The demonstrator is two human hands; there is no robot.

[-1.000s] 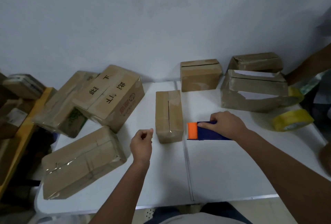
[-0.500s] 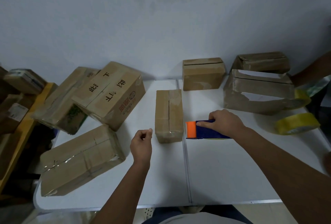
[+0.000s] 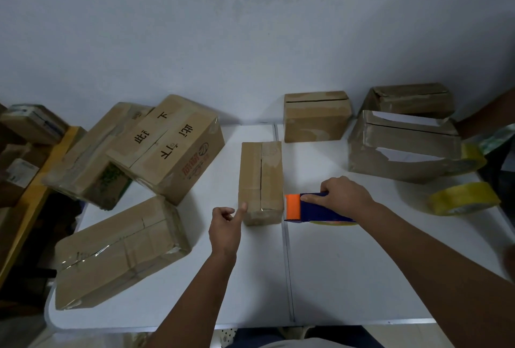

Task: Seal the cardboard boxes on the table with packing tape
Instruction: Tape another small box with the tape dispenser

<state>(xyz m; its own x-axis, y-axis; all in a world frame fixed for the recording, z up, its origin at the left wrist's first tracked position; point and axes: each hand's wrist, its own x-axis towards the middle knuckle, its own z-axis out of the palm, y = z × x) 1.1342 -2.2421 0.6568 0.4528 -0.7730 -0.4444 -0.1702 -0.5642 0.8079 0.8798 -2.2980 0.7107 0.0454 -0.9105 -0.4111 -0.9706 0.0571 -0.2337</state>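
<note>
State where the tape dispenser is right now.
In the head view, the tape dispenser lies on the table, gripped by the right hand, just right of the narrow central box.

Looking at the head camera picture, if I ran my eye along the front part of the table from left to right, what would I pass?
Taped box lying at an angle → left hand → narrow upright box → blue and orange tape dispenser → right hand gripping it → loose yellow tape roll.

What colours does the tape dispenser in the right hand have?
The tape dispenser is dark blue with an orange front end, seen in the head view.
</note>
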